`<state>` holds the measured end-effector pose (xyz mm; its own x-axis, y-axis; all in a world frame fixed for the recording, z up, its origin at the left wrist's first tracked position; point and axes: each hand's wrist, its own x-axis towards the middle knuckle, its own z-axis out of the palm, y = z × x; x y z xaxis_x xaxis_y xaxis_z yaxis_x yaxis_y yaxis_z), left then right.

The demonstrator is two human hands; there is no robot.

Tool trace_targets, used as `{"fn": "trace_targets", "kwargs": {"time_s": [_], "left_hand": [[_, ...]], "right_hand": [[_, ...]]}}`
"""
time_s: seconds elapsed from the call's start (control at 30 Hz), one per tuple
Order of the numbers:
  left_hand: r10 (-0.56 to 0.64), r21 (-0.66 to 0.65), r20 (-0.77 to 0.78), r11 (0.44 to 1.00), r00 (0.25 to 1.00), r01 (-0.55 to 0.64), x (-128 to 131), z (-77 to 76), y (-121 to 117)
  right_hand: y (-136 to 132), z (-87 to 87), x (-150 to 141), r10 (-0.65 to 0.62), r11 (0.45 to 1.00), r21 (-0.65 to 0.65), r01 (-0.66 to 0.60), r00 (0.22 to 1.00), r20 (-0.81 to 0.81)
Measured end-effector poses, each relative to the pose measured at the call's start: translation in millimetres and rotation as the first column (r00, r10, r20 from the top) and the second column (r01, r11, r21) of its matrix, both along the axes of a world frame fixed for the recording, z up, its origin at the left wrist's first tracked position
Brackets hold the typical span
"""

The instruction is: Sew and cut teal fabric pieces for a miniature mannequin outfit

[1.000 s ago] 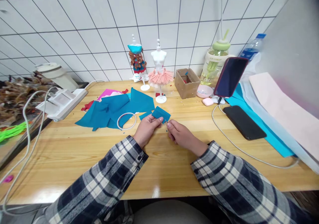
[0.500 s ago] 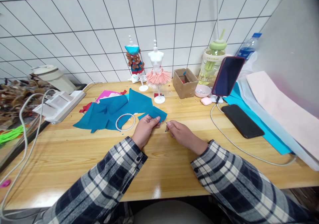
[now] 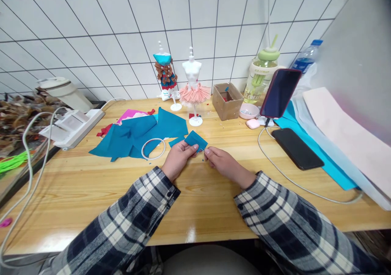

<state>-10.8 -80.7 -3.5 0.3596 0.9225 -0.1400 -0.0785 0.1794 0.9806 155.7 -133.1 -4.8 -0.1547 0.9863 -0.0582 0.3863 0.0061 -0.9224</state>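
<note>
A small folded teal piece of crepe paper (image 3: 195, 140) is pinched between the thumb and fingers of my left hand (image 3: 180, 157). My right hand (image 3: 220, 161) is closed on a thin, needle-like tool (image 3: 203, 149), whose tip meets the paper's lower right edge. Most of that tool is hidden in the fingers. Another small teal scrap (image 3: 176, 141) lies just behind my left hand. To its left spreads a large teal crepe paper sheet (image 3: 137, 132), with a white ring (image 3: 143, 148) resting on its front edge.
Behind my hands stand a mini dress form with a pink ruffled skirt (image 3: 194, 94) and a dressed one (image 3: 165, 73). A cardboard box (image 3: 227, 108), pink dish (image 3: 249, 111), propped phone (image 3: 281, 93) and flat phone (image 3: 297, 148) are at right. A power strip (image 3: 82, 130) sits left.
The folded teal paper has shifted slightly to the right and tilted in my left hand. My right hand stays nearly in place at its edge. The view has moved slightly.
</note>
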Motion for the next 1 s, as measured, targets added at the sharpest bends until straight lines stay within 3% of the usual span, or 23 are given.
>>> {"fn": "trace_targets", "kwargs": {"time_s": [0.3,0.7,1.0], "left_hand": [[-0.019,-0.03,0.02,0.999,1.0,0.02,-0.4,0.6,-0.7],[-0.035,-0.027,0.033,0.999,0.999,0.036,-1.0,1.4,0.2],[-0.03,-0.06,0.068,0.998,0.997,0.034,0.7,4.7,-2.0]], "right_hand": [[2.8,-8.4,1.6,0.03,1.0,0.001,-0.03,0.997,-0.069],[2.6,-0.9,0.3,0.011,1.0,-0.015,-0.012,0.998,-0.059],[1.2,4.2,1.2,-0.001,1.0,0.012,0.0,0.999,0.045]]}}
